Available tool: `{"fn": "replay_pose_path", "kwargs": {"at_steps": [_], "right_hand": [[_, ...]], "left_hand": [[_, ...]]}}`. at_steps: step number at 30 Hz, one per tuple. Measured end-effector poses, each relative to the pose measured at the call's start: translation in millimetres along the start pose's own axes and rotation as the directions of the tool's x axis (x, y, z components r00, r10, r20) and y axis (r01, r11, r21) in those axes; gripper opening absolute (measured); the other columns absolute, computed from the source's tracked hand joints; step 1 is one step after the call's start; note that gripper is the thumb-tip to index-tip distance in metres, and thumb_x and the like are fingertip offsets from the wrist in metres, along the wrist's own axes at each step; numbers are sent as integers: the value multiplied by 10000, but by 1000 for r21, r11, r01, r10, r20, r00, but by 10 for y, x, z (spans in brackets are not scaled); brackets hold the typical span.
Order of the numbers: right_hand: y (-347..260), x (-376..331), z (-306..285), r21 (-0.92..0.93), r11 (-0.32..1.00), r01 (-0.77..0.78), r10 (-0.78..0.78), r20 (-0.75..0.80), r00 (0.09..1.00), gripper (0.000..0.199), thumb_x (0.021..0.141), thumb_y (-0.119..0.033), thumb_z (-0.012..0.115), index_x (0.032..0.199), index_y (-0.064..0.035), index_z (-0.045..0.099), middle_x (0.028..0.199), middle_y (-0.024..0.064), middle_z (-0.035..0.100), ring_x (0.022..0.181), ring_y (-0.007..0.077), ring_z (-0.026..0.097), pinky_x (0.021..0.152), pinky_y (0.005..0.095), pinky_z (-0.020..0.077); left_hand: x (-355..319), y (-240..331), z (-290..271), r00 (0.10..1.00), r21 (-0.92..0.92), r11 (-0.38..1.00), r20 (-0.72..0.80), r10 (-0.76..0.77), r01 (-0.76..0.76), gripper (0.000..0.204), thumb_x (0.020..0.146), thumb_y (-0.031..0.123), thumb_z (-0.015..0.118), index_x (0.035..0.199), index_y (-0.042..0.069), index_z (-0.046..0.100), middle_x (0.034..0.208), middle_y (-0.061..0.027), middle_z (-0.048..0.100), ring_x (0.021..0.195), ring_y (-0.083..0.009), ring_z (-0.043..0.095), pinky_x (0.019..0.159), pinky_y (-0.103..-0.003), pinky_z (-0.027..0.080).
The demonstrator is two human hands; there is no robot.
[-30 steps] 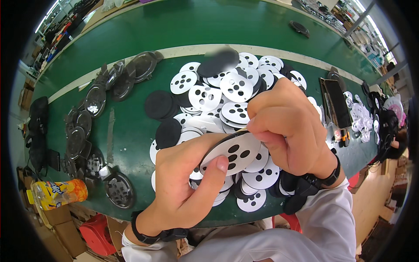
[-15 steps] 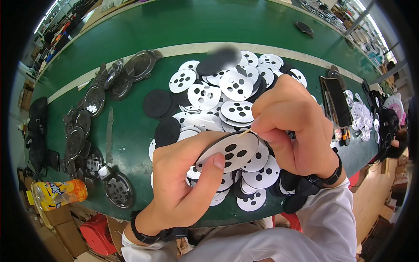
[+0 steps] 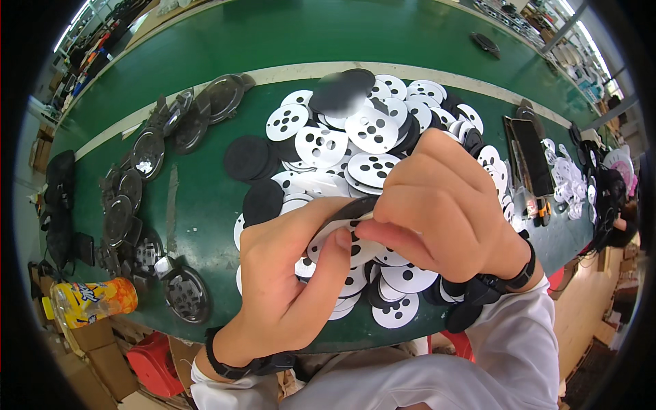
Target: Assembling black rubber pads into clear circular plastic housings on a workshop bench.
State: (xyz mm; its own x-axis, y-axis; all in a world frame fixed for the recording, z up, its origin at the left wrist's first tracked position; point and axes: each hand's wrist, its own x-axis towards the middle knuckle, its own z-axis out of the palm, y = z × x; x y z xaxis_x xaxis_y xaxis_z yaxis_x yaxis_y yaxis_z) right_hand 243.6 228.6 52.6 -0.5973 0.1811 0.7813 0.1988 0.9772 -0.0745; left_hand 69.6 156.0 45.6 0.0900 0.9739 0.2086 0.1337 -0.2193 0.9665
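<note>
My left hand [image 3: 283, 273] grips a thin round disc [image 3: 365, 253], its thumb on the white face and its fingers behind. The disc has dark holes and a black layer along its upper edge, and it is tilted and partly covered by my fingers. My right hand [image 3: 447, 212] is closed in a pinch at the disc's upper right edge. What lies between those fingertips is mostly hidden. Under and beyond both hands spreads a heap of similar white discs [image 3: 321, 147] with holes, mixed with plain black discs [image 3: 247, 158].
Dark round plastic parts [image 3: 186, 294] line the left side of the green table [image 3: 205, 225]. A drink bottle [image 3: 92, 301] lies at the left edge. To the right are a long dark case [image 3: 531, 157], an orange-and-black tool [image 3: 544, 210] and more white pieces [image 3: 567, 181].
My right hand has moved left and closer to the disc, its fingertips now against the edge. The thin yellowish sliver that showed at them is hidden. My left hand keeps its grip.
</note>
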Motion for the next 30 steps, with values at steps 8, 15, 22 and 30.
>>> {"fn": "replay_pose_path", "kwargs": {"at_steps": [8,15,22,30], "right_hand": [[-23,19,-5,-107,972,209,-211,-8,978,311,503,-170,660,759,-4,598,650,46,480,528,170,388,436,282,261],[62,46,-47,-115,993,20,-18,14,1000,211,624,-17,632,830,6,590,710,86,508,588,227,431,516,333,328],[78,102,-103,-31,899,-437,435,190,880,111,787,8,540,890,-9,578,735,105,493,739,303,482,729,362,388],[4,-18,-127,497,610,-617,626,175,760,236,970,-129,365,878,5,536,716,32,518,636,96,407,610,235,349]], "left_hand": [[78,-73,-104,1000,-227,974,19,-22,26,236,943,142,493,959,-75,584,697,7,561,651,-29,490,494,-205,370],[347,-161,-510,828,-315,947,-545,-130,-59,265,966,254,480,903,23,593,782,-2,601,634,-63,522,495,-214,371],[301,-155,-480,896,-235,960,-443,36,-155,295,974,250,468,1016,-7,607,813,-16,600,653,-65,513,538,-220,401],[130,70,-246,869,334,823,-22,494,-460,207,892,142,535,936,-21,654,914,-115,613,802,-252,563,673,-332,457]]}}
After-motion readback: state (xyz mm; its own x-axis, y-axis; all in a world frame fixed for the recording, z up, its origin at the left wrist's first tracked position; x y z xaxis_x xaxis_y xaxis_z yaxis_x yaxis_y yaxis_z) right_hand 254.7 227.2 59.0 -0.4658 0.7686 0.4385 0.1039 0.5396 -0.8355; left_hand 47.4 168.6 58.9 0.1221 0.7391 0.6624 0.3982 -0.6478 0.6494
